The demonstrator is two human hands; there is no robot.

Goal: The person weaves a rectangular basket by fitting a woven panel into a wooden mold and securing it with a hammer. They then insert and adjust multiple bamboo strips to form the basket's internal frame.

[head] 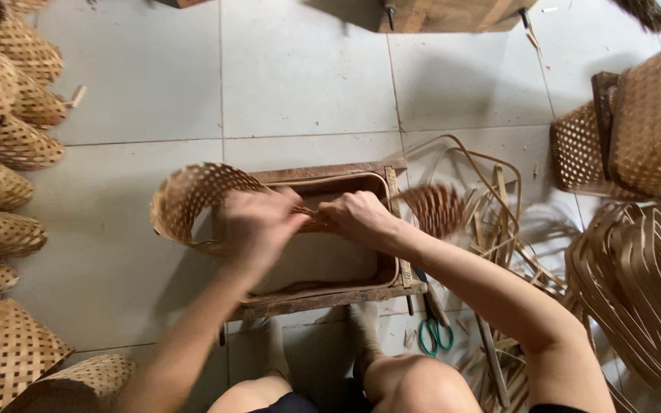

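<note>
Head view: a tan woven bamboo lattice strip [193, 195] is gripped over a brown rectangular wooden mould frame [323, 294]. Left hand [258, 222] and right hand [357, 216] are both clamped on it, fingers curled together, motion-blurred.

Woven strip [208, 200] over a wooden frame [323, 294], frame centre.
Baskets [1, 145] stood at left edge; loose strips [636, 283] and scissors [435, 335] lay lower right.

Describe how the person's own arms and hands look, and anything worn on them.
Both arms are bare up to the picture's edge: no sleeves, gloves, watch or bracelets show. The left hand is motion-blurred; the right hand is sharper, and no rings are visible on it.
</note>
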